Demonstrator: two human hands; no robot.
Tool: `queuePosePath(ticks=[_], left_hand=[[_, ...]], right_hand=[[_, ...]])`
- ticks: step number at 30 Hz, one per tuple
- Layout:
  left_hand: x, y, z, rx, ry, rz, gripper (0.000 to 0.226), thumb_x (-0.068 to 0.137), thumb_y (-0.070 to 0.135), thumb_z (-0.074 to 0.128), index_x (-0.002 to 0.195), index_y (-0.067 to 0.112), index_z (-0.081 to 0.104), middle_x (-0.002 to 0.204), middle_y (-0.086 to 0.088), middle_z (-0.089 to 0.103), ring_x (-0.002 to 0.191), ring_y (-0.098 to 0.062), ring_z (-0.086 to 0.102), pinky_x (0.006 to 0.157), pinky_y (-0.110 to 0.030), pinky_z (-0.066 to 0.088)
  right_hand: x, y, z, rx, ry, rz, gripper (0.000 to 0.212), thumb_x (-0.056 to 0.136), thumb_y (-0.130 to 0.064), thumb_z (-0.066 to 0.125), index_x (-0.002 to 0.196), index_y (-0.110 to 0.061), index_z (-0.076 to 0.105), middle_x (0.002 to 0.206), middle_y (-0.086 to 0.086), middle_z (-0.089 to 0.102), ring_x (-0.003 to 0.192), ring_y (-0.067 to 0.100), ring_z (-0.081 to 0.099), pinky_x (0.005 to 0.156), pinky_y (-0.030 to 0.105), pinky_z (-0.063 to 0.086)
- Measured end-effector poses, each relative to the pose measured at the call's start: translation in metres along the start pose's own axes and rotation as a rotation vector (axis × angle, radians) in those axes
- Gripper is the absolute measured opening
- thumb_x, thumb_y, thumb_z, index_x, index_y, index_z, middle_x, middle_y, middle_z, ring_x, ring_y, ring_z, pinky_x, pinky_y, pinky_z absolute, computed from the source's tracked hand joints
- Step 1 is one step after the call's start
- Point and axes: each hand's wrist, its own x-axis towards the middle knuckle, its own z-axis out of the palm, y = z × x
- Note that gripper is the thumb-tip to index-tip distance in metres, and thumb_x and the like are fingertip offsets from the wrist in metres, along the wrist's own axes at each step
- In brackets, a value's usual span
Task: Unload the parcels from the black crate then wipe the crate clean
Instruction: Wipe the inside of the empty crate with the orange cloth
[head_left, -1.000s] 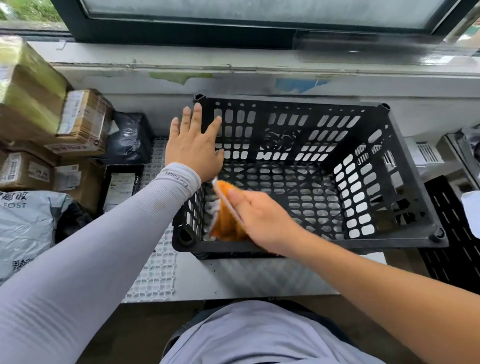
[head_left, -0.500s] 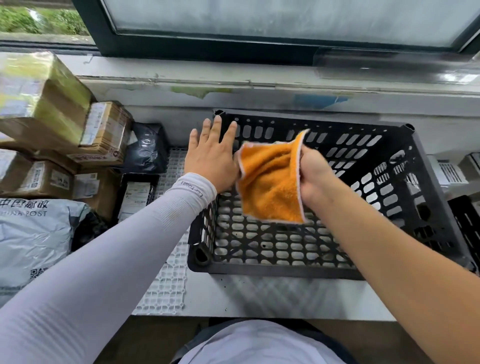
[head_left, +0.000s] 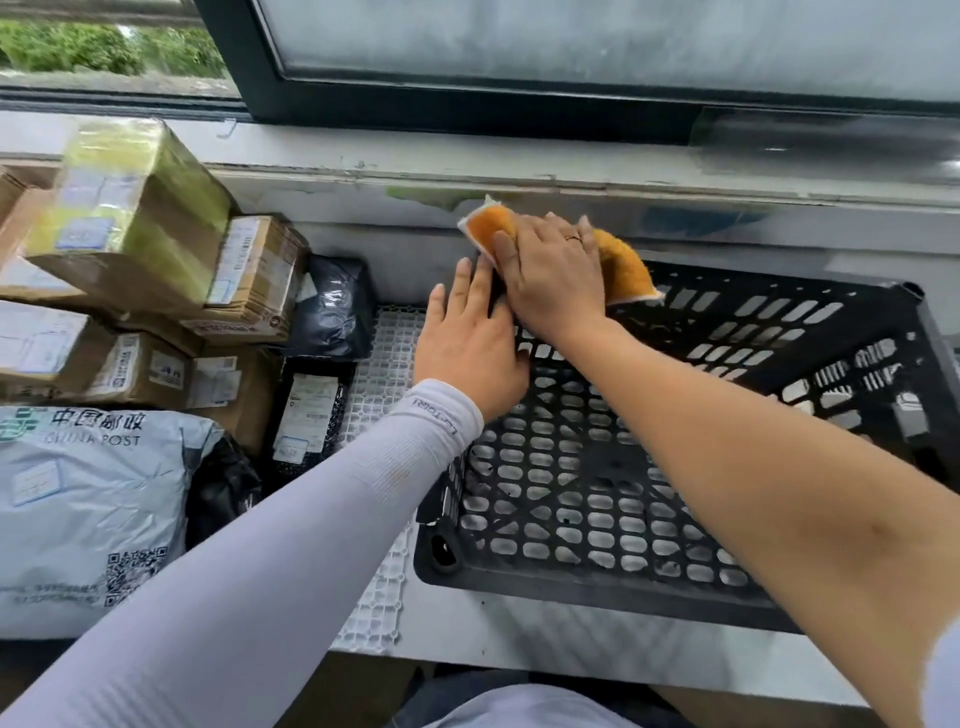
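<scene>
Grey tabletop (head_left: 519, 631) is running along the near edge, and the black crate (head_left: 597, 587) is sitting on it, tipped so its open lattice is facing the camera. Both forearms are reaching forward over it, the left one in a pale sleeve (head_left: 291, 530). Left hand (head_left: 467, 348) is lying flat, fingers straight and together, resting against the crate's far left corner. Just beyond and touching it, the right hand (head_left: 553, 280) is spreading palm-down, pressing an orange cloth (head_left: 621, 265) onto the crate's far rim. Off to the left, the parcels (head_left: 156, 270) are stacking up on the table, outside the crate. Farther back, a window frame (head_left: 467, 109) is crossing the top.
</scene>
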Motion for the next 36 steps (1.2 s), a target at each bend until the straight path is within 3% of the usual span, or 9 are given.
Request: queuePosePath(ticks=[3, 9, 21, 25, 31, 36], left_hand=[[0.001, 0.001, 0.003, 0.023, 0.003, -0.003, 0.080, 0.098, 0.045, 0.049, 0.164, 0.015, 0.016, 0.173, -0.012, -0.008, 0.159, -0.030, -0.009, 0.129, -0.050, 0.002], [-0.001, 0.001, 0.007, 0.042, 0.015, 0.018, 0.084, 0.099, 0.049, 0.047, 0.166, 0.022, 0.006, 0.172, -0.013, -0.012, 0.159, -0.032, -0.011, 0.129, -0.051, 0.002], [0.005, 0.016, -0.001, 0.189, -0.010, -0.043, 0.089, 0.098, 0.056, 0.048, 0.166, 0.026, -0.002, 0.172, -0.009, -0.015, 0.159, -0.030, -0.012, 0.127, -0.054, -0.006], [0.027, 0.057, 0.000, 0.188, 0.026, 0.042, 0.089, 0.099, 0.054, 0.046, 0.165, 0.027, -0.007, 0.172, -0.007, -0.015, 0.159, -0.029, -0.012, 0.127, -0.054, -0.007], [0.083, 0.111, 0.010, 0.115, 0.032, 0.133, 0.090, 0.098, 0.059, 0.048, 0.165, 0.029, -0.004, 0.174, -0.006, -0.002, 0.160, -0.031, -0.003, 0.128, -0.055, -0.001], [0.090, 0.119, 0.030, 0.128, 0.109, 0.105, 0.096, 0.091, 0.071, 0.048, 0.164, 0.032, 0.001, 0.171, -0.005, 0.015, 0.157, -0.035, 0.012, 0.126, -0.060, 0.000]], right_hand=[[0.000, 0.003, 0.005, -0.154, -0.013, -0.007, 0.056, 0.109, -0.051, 0.017, 0.141, -0.023, 0.053, 0.133, 0.005, 0.064, 0.127, 0.031, 0.056, 0.123, 0.052, 0.021], [-0.018, 0.051, -0.008, -0.349, -0.006, -0.033, 0.046, 0.105, -0.046, 0.036, 0.145, -0.022, 0.039, 0.127, 0.012, 0.057, 0.120, 0.039, 0.052, 0.119, 0.055, 0.025], [-0.050, 0.148, -0.053, -0.395, -0.030, 0.042, 0.047, 0.106, -0.049, 0.037, 0.144, -0.021, 0.036, 0.130, 0.012, 0.052, 0.124, 0.038, 0.047, 0.124, 0.057, 0.015], [-0.055, 0.161, -0.057, -0.384, -0.030, 0.034, 0.049, 0.105, -0.048, 0.038, 0.145, -0.021, 0.035, 0.131, 0.012, 0.051, 0.125, 0.038, 0.046, 0.124, 0.057, 0.013], [-0.067, 0.199, -0.080, -0.399, -0.064, 0.129, 0.056, 0.102, -0.057, 0.036, 0.145, -0.021, 0.033, 0.136, 0.013, 0.048, 0.133, 0.039, 0.040, 0.125, 0.057, 0.006], [-0.082, 0.237, -0.098, -0.423, -0.080, 0.231, 0.065, 0.102, -0.063, 0.032, 0.153, -0.023, 0.022, 0.148, 0.015, 0.038, 0.145, 0.040, 0.029, 0.125, 0.059, 0.004]])
